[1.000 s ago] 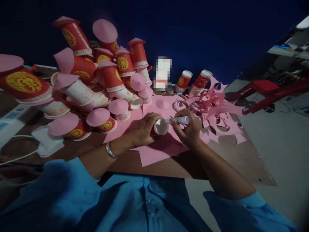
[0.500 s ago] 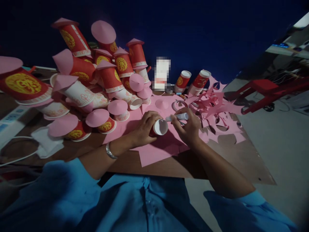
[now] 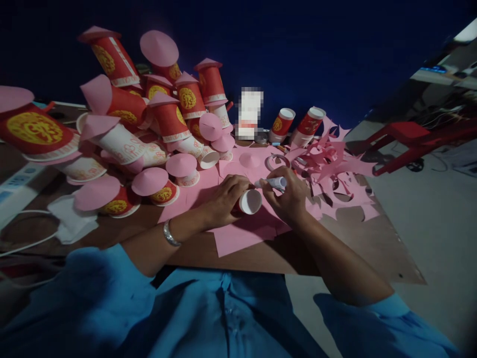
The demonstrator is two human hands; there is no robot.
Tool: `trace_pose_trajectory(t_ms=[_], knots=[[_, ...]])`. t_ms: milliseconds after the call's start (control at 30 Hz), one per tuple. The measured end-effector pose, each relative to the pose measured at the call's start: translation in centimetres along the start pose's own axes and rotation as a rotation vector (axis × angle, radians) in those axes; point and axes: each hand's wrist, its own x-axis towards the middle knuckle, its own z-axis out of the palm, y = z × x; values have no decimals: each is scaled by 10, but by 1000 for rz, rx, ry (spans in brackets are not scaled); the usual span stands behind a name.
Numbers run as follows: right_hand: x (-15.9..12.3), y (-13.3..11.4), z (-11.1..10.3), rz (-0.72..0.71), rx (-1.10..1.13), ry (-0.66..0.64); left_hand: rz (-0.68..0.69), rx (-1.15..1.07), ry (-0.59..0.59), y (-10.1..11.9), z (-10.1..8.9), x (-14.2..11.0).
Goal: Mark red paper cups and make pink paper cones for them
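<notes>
My left hand (image 3: 225,201) is wrapped round a red paper cup. The white mouth of this paper cup (image 3: 251,202) faces me and to the right, while most of its side is hidden by my fingers. My right hand (image 3: 288,196) pinches a white glue tube (image 3: 276,183), its narrow tip pointing left at the cup's far rim. Whether the tip touches the cup I cannot tell. Below both hands lie pink paper sheets (image 3: 238,240). Just beyond them rests a pink paper cone (image 3: 249,160).
Paper cups with pink cone tops (image 3: 167,119) are heaped at the left. Two upright stacks of red cups (image 3: 308,124) stand at the back. Pink paper scraps (image 3: 335,169) and a tape roll (image 3: 278,162) lie right of centre. A red stool (image 3: 404,132) stands beyond the table's right edge.
The cup in my left hand has turned slightly and shifted a little right and towards me. My right hand and the glue tube have moved slightly left.
</notes>
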Motion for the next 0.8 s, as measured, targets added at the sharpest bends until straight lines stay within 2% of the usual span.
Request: trace_pose_trajectory(t_ms=[100, 200, 267, 367, 433, 500, 633, 800], knots=[[1, 1, 1, 63, 59, 29, -71, -94, 50, -1, 1, -2], [1, 1, 2, 202, 158, 50, -214, -184, 77, 0, -6, -2], [2, 1, 2, 289, 234, 41, -278, -210, 46, 2, -13, 0], [1, 0, 2, 346, 271, 26, -291, -223, -44, 5, -20, 2], [1, 0, 2, 337, 246, 22, -270, -210, -57, 3, -17, 3], [0, -1, 1, 303, 203, 20, -271, -180, -21, -1, -9, 2], [0, -3, -1, 145, 97, 35, -274, -101, 43, -9, 7, 0], [1, -4, -2, -26, 17, 59, -261, -65, 69, -5, 8, 0]])
